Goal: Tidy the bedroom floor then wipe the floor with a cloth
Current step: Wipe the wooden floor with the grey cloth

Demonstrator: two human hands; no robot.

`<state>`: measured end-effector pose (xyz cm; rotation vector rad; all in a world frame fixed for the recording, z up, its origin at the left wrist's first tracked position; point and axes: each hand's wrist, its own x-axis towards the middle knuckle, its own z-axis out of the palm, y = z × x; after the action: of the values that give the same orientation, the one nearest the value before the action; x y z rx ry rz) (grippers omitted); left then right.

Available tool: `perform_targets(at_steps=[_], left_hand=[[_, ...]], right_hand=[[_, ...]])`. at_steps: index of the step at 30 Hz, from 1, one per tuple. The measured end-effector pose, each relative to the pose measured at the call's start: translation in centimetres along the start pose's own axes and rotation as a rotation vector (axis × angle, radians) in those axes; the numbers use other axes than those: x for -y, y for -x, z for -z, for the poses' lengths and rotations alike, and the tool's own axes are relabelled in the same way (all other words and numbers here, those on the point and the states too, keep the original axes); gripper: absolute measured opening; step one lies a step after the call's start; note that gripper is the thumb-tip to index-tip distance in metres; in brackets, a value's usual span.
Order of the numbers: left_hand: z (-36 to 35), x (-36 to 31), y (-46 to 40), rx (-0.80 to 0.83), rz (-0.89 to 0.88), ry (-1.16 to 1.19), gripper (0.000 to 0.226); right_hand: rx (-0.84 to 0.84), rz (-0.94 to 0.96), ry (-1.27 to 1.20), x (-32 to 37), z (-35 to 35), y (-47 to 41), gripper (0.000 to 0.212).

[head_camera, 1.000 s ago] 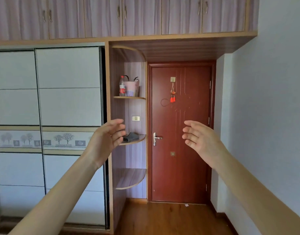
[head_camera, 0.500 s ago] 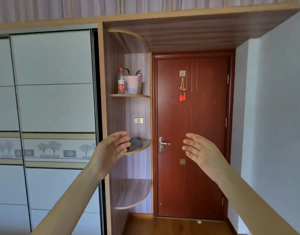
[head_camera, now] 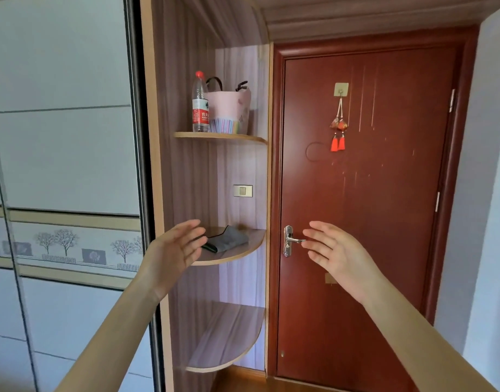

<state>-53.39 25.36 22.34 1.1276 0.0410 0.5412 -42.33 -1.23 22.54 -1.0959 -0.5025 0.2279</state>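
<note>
Since the earlier frames the view has drawn closer to the corner shelves: the upper cabinets have gone out of sight, and the grey cloth point(head_camera: 227, 242) looms larger, now just past the left hand point(head_camera: 174, 254). Both hands remain raised, palms facing each other, fingers straight and apart, holding nothing. The left hand sits at about 8 o'clock from the frame's centre, its fingertips overlapping the cloth's near edge in view; whether they touch it I cannot tell. The cloth lies folded on the middle shelf point(head_camera: 237, 257). The right hand point(head_camera: 335, 251) hangs at 4 o'clock, in front of the red door point(head_camera: 384, 193), its fingers just beside the door handle point(head_camera: 290, 240). On the top shelf, at 12 o'clock, a water bottle point(head_camera: 200, 104) stands touching a pink bag point(head_camera: 229, 111). A red tassel charm point(head_camera: 338, 128) hangs from a hook on the door.
</note>
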Motion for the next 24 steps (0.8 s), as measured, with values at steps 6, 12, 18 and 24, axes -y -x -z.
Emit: perform_targets(at_steps=[6, 12, 18, 24], left_hand=[[0.2, 3.9, -8.1, -0.033, 0.031, 0.024, 0.029], [2.0, 7.2, -16.3, -0.038, 0.066, -0.005, 0.032], [4.4, 11.5, -26.4, -0.058, 0.083, -0.031, 0.033], [7.1, 14.4, -38.2, -0.1, 0.098, -0.053, 0.033]], right_hand=[[0.022, -0.066, -0.039, -3.5, 2.3, -10.1, 0.021], [0.045, -0.135, -0.013, -8.3, 3.3, -18.5, 0.017], [0.052, -0.166, -0.01, -13.2, 4.9, -28.3, 0.021], [0.084, -0.166, 0.042, -16.3, 4.7, -41.0, 0.019]])
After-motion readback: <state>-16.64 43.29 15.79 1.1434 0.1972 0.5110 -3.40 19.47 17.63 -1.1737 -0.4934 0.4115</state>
